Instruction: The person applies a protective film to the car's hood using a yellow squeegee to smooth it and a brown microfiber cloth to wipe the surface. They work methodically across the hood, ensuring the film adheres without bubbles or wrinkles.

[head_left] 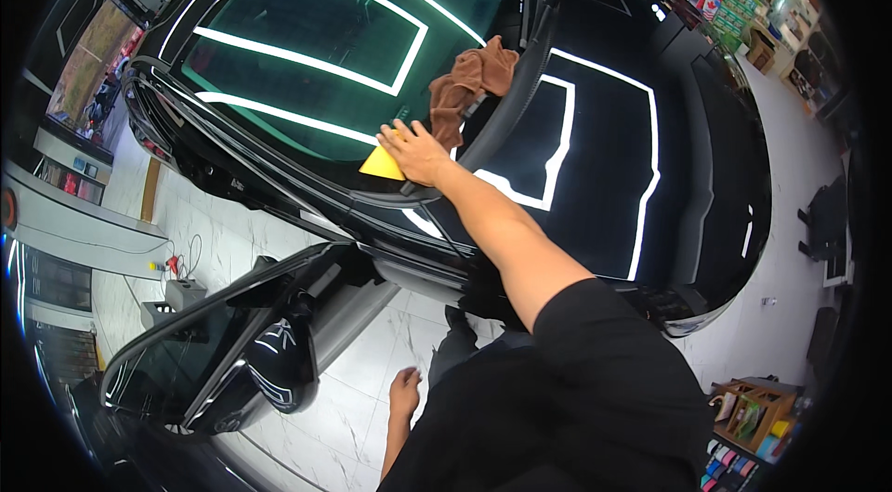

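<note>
The person's black shirt (pixel 595 399) is nearest, its sleeve reaching up from below. From the left, there is an open car door (pixel 209 334) with a shiny black side mirror (pixel 279 367). Next is the big green-tinted windshield (pixel 279 55), with bright white light lines on it. At the windshield's bottom corner, on the person's side, is a yellow scraper (pixel 379 165), flat and pointed.

The left hand (pixel 406 392) hangs low beside the person. Its fingers are loosely bent, and it does not seem to hold anything. The right hand (pixel 418 156) is palm down, fingers a little apart, over the yellow scraper. The thumb's grip is too hard to see.

The scraper looks thin and light. It is likely stiff with a little bend, and hard to break. The best hold seems to be across its wide part, leaving the thin edge and the point free. It may slide easily on smooth glass.

Just past the hand, a bunched brown cloth (pixel 472 83) lies along the windshield's bottom edge. It looks soft and floppy, easy to pinch up by a fold. Farthest right is the shiny black hood (pixel 609 148).
</note>
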Tool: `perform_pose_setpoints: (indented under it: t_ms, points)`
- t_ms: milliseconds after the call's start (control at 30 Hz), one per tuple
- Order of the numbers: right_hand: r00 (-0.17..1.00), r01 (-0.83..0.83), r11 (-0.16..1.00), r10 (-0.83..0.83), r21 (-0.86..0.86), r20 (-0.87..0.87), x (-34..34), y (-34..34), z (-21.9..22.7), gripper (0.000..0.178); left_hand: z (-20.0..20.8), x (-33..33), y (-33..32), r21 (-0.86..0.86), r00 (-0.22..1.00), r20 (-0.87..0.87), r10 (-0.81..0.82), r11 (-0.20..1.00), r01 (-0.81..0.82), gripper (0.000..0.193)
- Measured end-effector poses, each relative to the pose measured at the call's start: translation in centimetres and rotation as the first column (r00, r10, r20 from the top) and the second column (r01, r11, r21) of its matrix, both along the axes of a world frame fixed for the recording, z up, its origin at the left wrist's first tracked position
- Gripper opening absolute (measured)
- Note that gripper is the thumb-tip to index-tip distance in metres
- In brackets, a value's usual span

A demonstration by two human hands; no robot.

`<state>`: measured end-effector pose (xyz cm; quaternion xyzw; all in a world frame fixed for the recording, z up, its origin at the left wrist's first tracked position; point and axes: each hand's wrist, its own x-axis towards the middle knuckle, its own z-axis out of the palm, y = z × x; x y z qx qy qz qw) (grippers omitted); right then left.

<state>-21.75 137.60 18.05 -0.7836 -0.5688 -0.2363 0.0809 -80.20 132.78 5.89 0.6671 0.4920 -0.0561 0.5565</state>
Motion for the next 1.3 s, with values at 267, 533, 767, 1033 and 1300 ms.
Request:
perform_pose_setpoints:
  t_ms: [267, 533, 767, 1033, 1300]
  points:
    - [0.995, 0.028, 0.991, -0.015, 0.132, -0.095, -1.7, -4.3, 2.8, 0.066, 17.7, 24.4, 3.8, 0.084, 0.74, 0.586, -0.33, 0.933, 0.35, 0.044]
    - [0.953, 0.305, 0.945, -0.302, 0.116, -0.04, -3.3, -14.0, 4.4, 0.047, 28.2, 38.9, -4.6, 0.647, -0.061, 0.564, -0.824, 0.394, 0.652, 0.056]
    - [0.657, 0.754, 0.656, -0.753, 0.042, -0.041, -8.7, -31.0, 2.1, 0.039, 33.6, 31.9, -13.9, 0.656, -0.534, 0.668, -0.519, 0.07, 0.752, 0.04]
    - [0.574, 0.819, 0.574, -0.819, -0.004, 0.009, -15.9, -44.4, 0.8, 0.042, 27.7, 31.1, -24.6, 0.577, -0.336, 0.47, -0.816, -0.004, 0.817, 0.042]
    - [0.554, 0.83, 0.546, -0.831, 0.114, -0.052, -21.5, -54.8, -1.0, 0.04, 26.4, 26.4, -37.3, 0.707, -0.358, 0.256, -0.898, -0.079, 0.703, 0.045]
